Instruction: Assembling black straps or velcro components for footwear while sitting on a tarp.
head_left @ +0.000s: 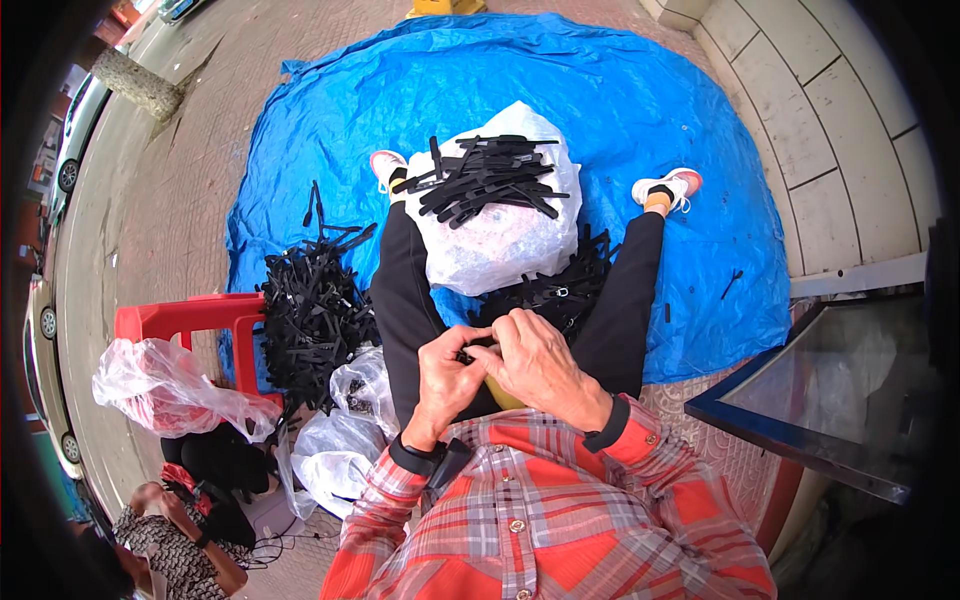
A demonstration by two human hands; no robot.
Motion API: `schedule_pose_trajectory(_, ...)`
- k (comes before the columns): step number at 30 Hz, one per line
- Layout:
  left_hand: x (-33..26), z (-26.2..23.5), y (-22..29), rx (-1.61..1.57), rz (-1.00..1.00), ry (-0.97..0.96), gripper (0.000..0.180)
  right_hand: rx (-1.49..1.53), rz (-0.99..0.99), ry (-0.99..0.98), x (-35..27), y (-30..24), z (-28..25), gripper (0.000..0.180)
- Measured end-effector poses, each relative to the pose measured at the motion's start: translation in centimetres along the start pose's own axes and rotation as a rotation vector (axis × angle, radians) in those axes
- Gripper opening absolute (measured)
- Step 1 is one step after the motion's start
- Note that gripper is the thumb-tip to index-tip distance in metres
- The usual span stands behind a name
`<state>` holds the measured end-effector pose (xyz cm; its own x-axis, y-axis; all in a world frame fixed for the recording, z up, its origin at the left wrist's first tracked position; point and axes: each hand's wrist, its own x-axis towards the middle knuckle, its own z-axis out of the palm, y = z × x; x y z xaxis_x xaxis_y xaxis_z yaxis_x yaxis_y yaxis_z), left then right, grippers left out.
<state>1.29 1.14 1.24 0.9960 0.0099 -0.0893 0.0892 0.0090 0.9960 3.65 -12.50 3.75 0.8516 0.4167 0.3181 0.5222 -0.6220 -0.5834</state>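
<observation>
Close to my body, my left hand (447, 375) and my right hand (540, 365) meet with their fingers pinched together. A small dark piece shows between the fingertips, too hidden to name. Just beyond the hands, a heap of black straps (560, 295) lies between my legs, with a few glints that look like small buckles. On a white plastic bag (500, 245) farther out rests a loose bundle of flat black straps (490, 175). Under my hands shows an olive-yellow patch (503, 396), mostly covered.
A blue tarp (620, 100) covers the ground. A bigger pile of black straps (315, 320) lies left, beside a red plastic stool (190, 318) draped with a clear bag (170, 390). A seated person (170, 530) is at lower left. A blue-framed glass panel (820, 400) stands right.
</observation>
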Motion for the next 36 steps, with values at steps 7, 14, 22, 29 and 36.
schedule_pose_trajectory(7, 0.7, 0.8, 0.3, -0.175, -0.216, 0.073, 0.012, 0.392, 0.290, 0.090, -0.1, 1.1, 0.9, 0.012)
schedule_pose_trajectory(14, 0.7, 0.8, 0.3, 0.172, 0.084, 0.009, 0.011, 0.539, 0.372, 0.079, -0.3, 1.6, 0.5, 0.016)
schedule_pose_trajectory(22, 0.2, 1.5, 0.8, -0.175, -0.023, 0.074, 0.012, 1.491, 0.783, 0.126, -1.0, 1.5, 0.5, 0.019)
schedule_pose_trajectory(29, 0.1, 1.4, 0.9, -0.458, -0.170, 0.021, 0.011, 1.275, 0.733, 0.100, -1.0, 1.3, 0.0, 0.020)
schedule_pose_trajectory(36, 0.3, 1.6, 0.6, -0.455, -0.227, 0.072, 0.008, 1.242, 0.724, 0.101, -1.3, 1.3, 0.4, 0.019)
